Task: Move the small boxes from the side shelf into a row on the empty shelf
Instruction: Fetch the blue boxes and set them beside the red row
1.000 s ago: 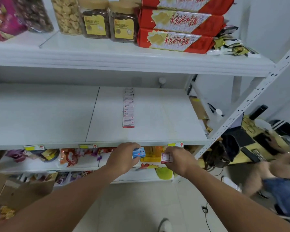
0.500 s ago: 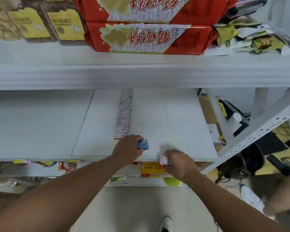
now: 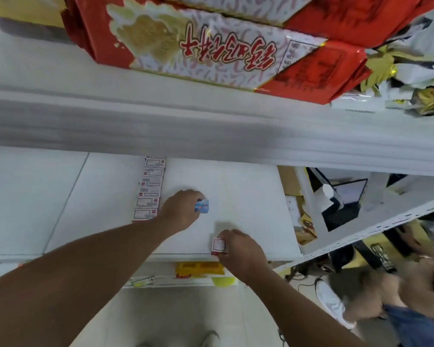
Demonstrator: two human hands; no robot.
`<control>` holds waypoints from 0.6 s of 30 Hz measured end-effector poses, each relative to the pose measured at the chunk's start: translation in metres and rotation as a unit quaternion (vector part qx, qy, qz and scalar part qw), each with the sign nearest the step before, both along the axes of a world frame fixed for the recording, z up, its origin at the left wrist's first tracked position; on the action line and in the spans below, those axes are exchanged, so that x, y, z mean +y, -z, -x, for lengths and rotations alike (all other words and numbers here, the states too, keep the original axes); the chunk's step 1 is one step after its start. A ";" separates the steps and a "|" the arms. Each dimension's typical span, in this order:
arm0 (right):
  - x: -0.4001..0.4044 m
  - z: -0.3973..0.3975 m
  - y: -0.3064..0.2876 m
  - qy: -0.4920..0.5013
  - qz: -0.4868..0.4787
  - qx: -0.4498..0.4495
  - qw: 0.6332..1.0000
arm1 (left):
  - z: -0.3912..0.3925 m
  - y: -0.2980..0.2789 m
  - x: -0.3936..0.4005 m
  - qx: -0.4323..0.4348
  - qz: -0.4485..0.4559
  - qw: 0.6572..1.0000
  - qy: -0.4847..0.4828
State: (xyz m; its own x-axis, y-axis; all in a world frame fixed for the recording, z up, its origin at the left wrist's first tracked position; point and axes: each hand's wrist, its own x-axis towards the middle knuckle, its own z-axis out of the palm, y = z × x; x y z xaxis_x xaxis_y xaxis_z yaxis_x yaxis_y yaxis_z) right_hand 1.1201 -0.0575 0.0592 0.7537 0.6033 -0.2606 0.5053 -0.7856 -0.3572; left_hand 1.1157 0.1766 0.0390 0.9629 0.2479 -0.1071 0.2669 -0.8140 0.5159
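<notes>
A row of small white boxes with red edges (image 3: pixel 149 191) runs front to back on the white middle shelf (image 3: pixel 248 209). My left hand (image 3: pixel 181 209) is over the shelf just right of the row's front end and grips a small blue box (image 3: pixel 202 206). At the shelf's front edge my right hand (image 3: pixel 238 249) holds a small white box with a red border (image 3: pixel 219 245). The far end of the row is hidden by the shelf above.
The upper shelf (image 3: pixel 211 126) overhangs close above, carrying red and white snack packs (image 3: pixel 211 46) and loose wrappers (image 3: pixel 406 78). Yellow packs (image 3: pixel 198 269) lie on the lower shelf. A seated person (image 3: pixel 386 304) and a laptop (image 3: pixel 343 204) are to the right.
Both hands have moved up and forward from below the shelf edge onto the shelf, each carrying its box. My head has moved closer under the upper shelf.
</notes>
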 end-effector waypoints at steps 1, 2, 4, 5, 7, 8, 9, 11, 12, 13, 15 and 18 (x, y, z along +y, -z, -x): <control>0.003 0.001 0.002 0.000 0.001 0.000 1.000 | 0.000 0.003 0.001 0.004 0.004 1.000 0.001; 0.005 0.001 0.004 -0.003 0.004 -0.001 1.000 | 0.002 0.006 0.001 0.006 0.010 1.000 0.002; 0.011 0.000 0.006 -0.012 0.013 -0.006 1.000 | 0.008 0.009 0.001 0.002 0.024 1.000 0.000; 0.014 -0.001 0.005 -0.016 0.017 -0.007 1.000 | 0.014 0.008 0.001 -0.003 0.032 0.999 -0.005; 0.022 -0.002 -0.002 -0.022 0.023 -0.009 0.999 | 0.029 0.002 0.001 -0.031 0.035 0.999 -0.023; 0.027 -0.003 -0.004 -0.024 0.021 -0.010 0.999 | 0.038 -0.001 0.001 -0.048 0.030 0.998 -0.034; 0.033 -0.004 -0.007 -0.023 0.018 -0.008 1.000 | 0.048 -0.004 0.002 -0.062 0.025 0.997 -0.044; 0.046 -0.007 -0.011 -0.020 0.005 0.003 1.000 | 0.070 -0.005 0.003 -0.079 0.037 0.994 -0.059; 0.053 -0.008 -0.011 -0.020 -0.002 0.009 1.000 | 0.081 -0.004 0.003 -0.087 0.057 0.992 -0.068; 0.060 -0.009 -0.011 -0.020 -0.006 0.012 1.000 | 0.092 -0.001 0.002 -0.097 0.079 0.989 -0.076; 0.072 -0.007 -0.006 -0.020 -0.013 0.016 1.000 | 0.110 0.005 0.000 -0.120 0.100 0.984 -0.090; 0.079 -0.001 0.000 -0.010 -0.023 0.015 1.000 | 0.130 0.014 -0.009 -0.135 0.117 0.976 -0.128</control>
